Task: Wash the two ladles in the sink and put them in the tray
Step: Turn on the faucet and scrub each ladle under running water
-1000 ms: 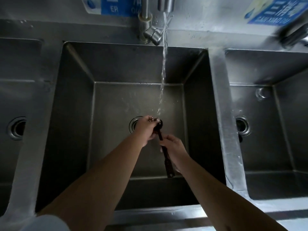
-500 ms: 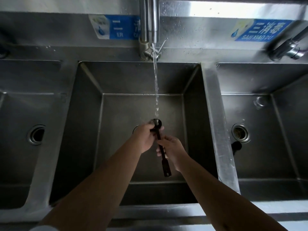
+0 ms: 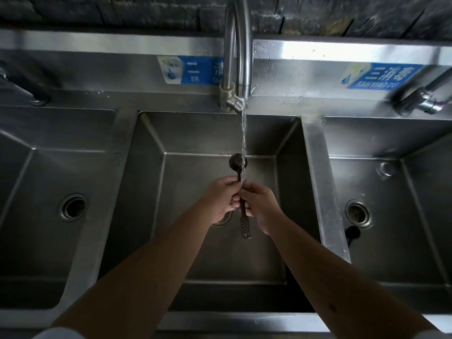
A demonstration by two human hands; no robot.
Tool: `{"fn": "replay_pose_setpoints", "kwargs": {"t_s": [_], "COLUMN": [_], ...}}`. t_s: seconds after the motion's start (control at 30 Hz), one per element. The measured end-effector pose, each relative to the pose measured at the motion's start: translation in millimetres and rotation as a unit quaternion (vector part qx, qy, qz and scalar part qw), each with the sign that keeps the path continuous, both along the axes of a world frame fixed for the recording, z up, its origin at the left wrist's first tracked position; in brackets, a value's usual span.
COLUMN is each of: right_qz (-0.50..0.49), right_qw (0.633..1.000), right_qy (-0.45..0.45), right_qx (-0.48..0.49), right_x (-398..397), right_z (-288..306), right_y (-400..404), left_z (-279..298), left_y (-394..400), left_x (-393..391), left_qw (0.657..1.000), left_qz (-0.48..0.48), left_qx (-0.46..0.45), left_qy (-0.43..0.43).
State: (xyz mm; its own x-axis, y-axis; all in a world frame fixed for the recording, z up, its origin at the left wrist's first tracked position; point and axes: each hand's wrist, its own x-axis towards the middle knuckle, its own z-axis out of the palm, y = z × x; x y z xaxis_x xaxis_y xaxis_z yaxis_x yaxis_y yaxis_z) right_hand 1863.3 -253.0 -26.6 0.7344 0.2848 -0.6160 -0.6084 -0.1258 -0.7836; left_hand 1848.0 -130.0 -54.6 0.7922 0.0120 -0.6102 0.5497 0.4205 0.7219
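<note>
A dark ladle (image 3: 237, 163) is held over the middle sink basin (image 3: 195, 133), its round bowl up under the stream of water from the tap (image 3: 238, 57). My left hand (image 3: 223, 195) and my right hand (image 3: 259, 204) both grip its handle at mid-length, fingers touching. The handle's flat perforated end (image 3: 245, 226) hangs below my hands. A second dark ladle (image 3: 352, 234) lies in the right basin, near the drain (image 3: 358, 212), its handle partly hidden by the divider. No tray is in view.
Three steel basins stand side by side; the left basin (image 3: 36, 167) has a drain (image 3: 73, 207). Another tap (image 3: 420, 100) juts out at the right, and one at the far left (image 3: 22, 91). Blue labels (image 3: 381, 77) mark the backsplash.
The camera has tilted up. The ladle's bowl now stands clear above both hands under the water; my left hand has slid from the bowl down onto the handle, beside my right hand.
</note>
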Motion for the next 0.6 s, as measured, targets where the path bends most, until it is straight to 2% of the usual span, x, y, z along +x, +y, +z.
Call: {"fn": "replay_pose_setpoints", "kwargs": {"t_s": [0.3,0.47,0.6], "right_qz": [-0.012,-0.031,-0.031], "right_qw": [0.996,0.989,0.981], "right_qy": [-0.069,-0.111,-0.142], "right_qx": [0.051,0.089,0.127], "right_x": [36,63,78], "right_z": [33,57,74], "right_y": [18,24,25], "left_z": [43,68,84], "left_y": [24,26,30], "left_x": [36,66,84], "left_qw": [0.995,0.987,0.983], "left_qz": [-0.015,0.011,0.006], "left_qx": [0.018,0.028,0.05], "left_qy": [-0.099,-0.157,-0.177]}}
